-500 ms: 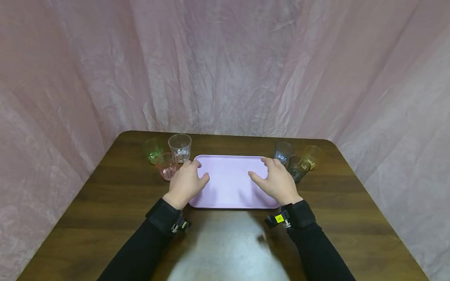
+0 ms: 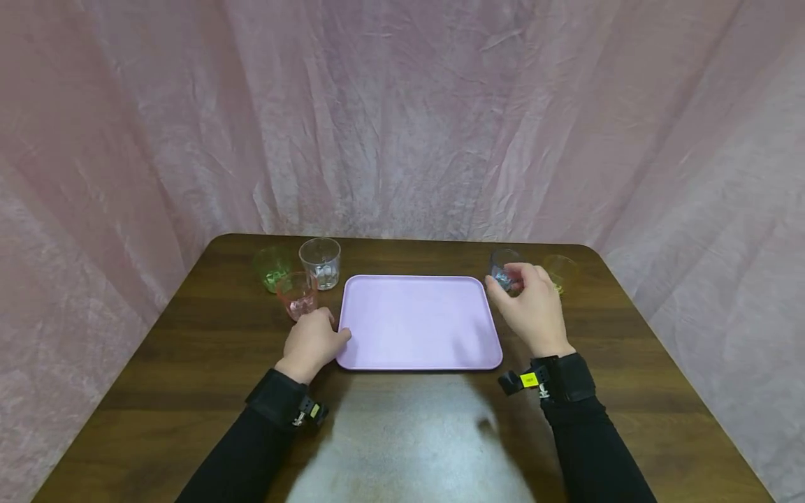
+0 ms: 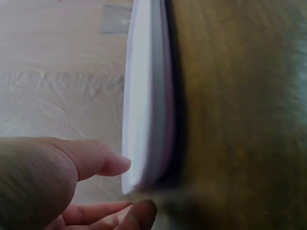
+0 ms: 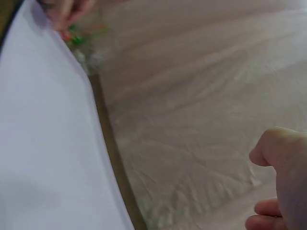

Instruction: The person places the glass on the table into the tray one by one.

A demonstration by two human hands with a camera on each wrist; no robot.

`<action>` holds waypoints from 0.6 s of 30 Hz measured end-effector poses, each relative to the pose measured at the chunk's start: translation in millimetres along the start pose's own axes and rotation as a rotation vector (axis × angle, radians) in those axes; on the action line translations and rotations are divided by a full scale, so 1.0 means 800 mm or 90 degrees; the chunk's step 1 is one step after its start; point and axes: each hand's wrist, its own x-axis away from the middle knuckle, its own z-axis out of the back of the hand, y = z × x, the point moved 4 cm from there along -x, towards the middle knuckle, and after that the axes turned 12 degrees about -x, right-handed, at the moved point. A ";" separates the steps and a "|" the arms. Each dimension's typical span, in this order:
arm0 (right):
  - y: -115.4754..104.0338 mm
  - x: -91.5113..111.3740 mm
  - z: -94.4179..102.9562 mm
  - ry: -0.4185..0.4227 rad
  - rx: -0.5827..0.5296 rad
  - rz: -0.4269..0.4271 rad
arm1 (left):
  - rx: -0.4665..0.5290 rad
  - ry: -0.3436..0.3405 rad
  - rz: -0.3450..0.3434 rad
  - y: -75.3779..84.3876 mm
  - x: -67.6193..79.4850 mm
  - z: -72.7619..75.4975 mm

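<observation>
A lilac tray lies flat on the wooden table. My left hand is at its left edge, below a pink glass; the thumb reaches the tray's rim. In the left wrist view the left thumb is by the tray corner, other fingers lower down; whether they touch it I cannot tell. My right hand hovers right of the tray with thumb and fingers spread, nearest to a blue glass. No glass shows between thumb and fingers of the right hand in the right wrist view. A dark glass is hidden behind it.
A green glass and a clear glass stand behind the pink one. At the right is a yellow glass, partly covered by my hand. A pink curtain hangs behind the table's far edge.
Both hands have moved apart: the left from above the tray to its left edge and nearer me, the right outward over the dark glass. The tray has hardly shifted.
</observation>
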 end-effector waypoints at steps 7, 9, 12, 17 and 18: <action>0.021 -0.012 0.044 0.080 -0.003 -0.031 | 0.097 -0.037 -0.001 -0.017 -0.001 -0.015; 0.029 -0.014 0.053 0.095 -0.005 -0.047 | 0.137 -0.044 0.001 -0.018 -0.001 -0.019; 0.038 -0.014 0.064 0.115 -0.011 -0.062 | 0.178 -0.054 0.008 -0.019 -0.001 -0.023; 0.055 -0.008 0.073 0.124 -0.015 -0.101 | 0.191 -0.065 0.024 -0.020 -0.001 -0.029; 0.059 -0.007 0.075 0.122 -0.016 -0.111 | 0.190 -0.066 0.025 -0.020 -0.001 -0.030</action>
